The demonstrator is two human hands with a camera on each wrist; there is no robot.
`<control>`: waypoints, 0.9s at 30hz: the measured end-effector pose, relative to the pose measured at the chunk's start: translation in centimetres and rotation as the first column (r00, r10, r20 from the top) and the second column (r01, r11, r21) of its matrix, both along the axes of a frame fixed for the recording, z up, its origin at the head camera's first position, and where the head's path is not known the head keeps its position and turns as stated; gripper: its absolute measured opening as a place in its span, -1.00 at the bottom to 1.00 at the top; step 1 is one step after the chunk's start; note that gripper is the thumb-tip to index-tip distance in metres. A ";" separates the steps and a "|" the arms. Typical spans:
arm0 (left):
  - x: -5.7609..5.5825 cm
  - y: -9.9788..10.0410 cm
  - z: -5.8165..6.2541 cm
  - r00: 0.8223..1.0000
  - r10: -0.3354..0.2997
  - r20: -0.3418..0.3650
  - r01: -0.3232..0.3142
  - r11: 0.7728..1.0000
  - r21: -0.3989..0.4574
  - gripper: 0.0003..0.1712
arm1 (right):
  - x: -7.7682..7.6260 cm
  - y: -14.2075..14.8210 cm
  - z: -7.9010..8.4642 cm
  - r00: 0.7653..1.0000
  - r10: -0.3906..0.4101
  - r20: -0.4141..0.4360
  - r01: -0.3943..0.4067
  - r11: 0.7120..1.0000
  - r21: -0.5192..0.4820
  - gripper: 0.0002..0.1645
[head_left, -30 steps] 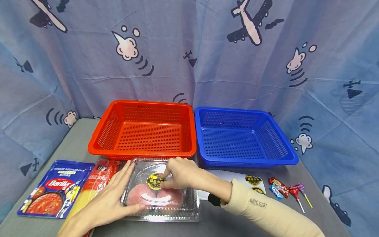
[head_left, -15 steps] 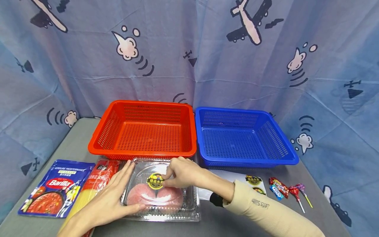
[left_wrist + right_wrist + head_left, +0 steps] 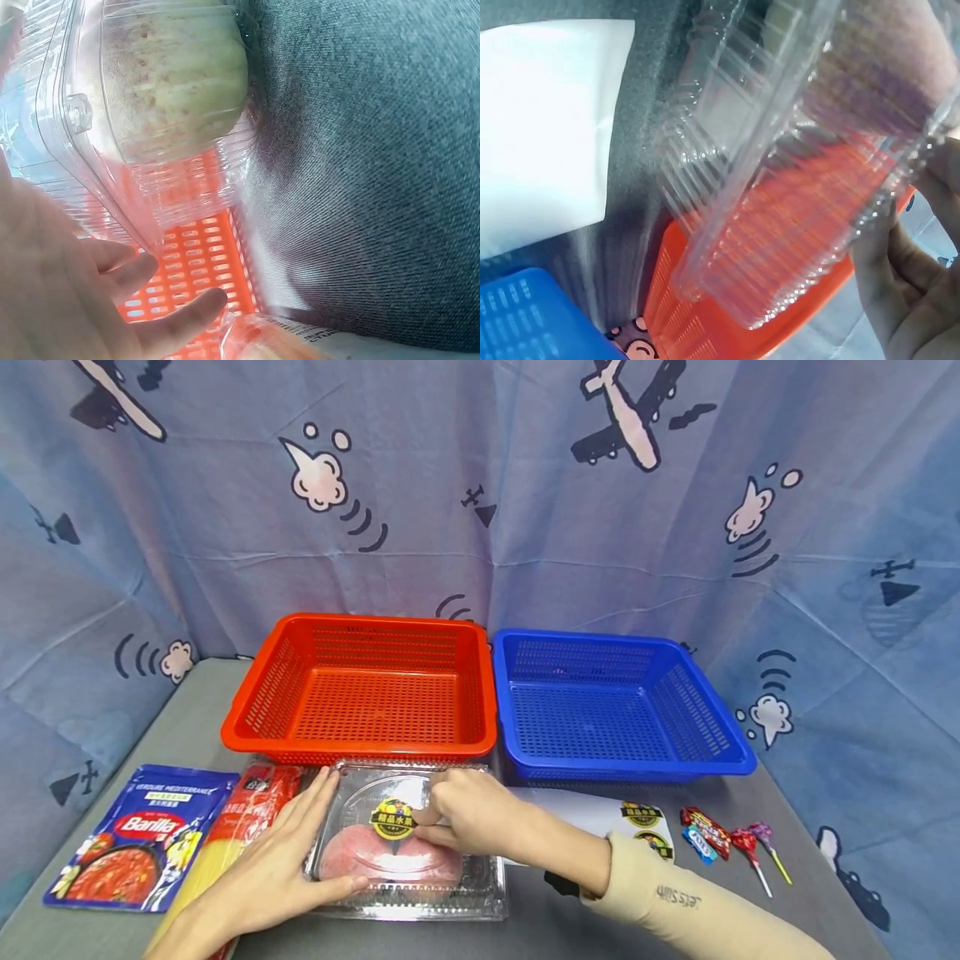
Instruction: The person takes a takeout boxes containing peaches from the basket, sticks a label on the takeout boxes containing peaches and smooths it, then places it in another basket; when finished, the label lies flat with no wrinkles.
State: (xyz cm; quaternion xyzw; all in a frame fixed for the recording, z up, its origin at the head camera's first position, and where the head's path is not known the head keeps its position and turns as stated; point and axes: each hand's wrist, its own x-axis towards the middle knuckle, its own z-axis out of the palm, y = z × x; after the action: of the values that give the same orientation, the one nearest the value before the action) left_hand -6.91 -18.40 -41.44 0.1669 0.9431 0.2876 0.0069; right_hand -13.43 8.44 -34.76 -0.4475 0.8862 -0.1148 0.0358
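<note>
A clear plastic clamshell box (image 3: 480, 881) with pinkish, peach-like fruit (image 3: 356, 853) inside stands on the table. On its lid lies a round black-and-yellow sticker (image 3: 393, 819). My left hand (image 3: 273, 868) rests along the box's left edge with its fingers extended; in the left wrist view the fingertips (image 3: 139, 270) are by the box's corner. My right hand (image 3: 472, 814) is over the lid with its fingers curled, the tips touching the lid at the sticker's right edge. Nothing shows in its grasp. The right wrist view shows these fingers (image 3: 874, 259) against the lid.
Behind the box stand a red basket (image 3: 360, 747) and a blue basket (image 3: 630, 770). At left lie a Barilla pouch (image 3: 142, 839) and a spaghetti pack (image 3: 247, 806). To the right are a sticker sheet (image 3: 600, 810), wrapped candies (image 3: 705, 835) and lollipops (image 3: 750, 843).
My right hand has slid to the right and slightly nearer across the lid, uncovering more of the sticker. The left hand and the box have stayed in place.
</note>
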 end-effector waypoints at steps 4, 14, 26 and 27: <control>0.0 0.0 0.0 1.000 -0.004 -0.008 0.004 1.000 -0.001 0.38 | 0.1 0.2 0.1 0.995 0.068 -0.067 -0.066 0.997 0.042 -0.83; -0.1 0.1 -0.1 1.000 -0.008 -0.016 0.008 1.000 -0.005 0.38 | -0.5 0.2 0.3 0.989 -0.045 0.142 0.053 0.997 -0.050 -0.86; -0.1 0.1 0.0 1.000 -0.014 0.009 0.014 1.000 0.002 0.37 | -1.0 -0.5 -0.5 0.956 -0.133 0.262 0.160 0.983 -0.085 -0.67; -0.1 0.1 0.0 1.000 -0.013 0.010 0.013 1.000 0.003 0.37 | -1.1 -0.5 -0.5 0.958 -0.121 0.260 0.144 0.987 -0.069 -0.65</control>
State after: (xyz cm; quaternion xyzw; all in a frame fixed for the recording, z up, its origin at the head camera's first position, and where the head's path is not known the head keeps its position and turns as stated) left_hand -6.97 -18.34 -41.47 0.1716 0.9416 0.2896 0.0131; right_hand -14.54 7.89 -35.22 -0.3697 0.8963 -0.2120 0.1223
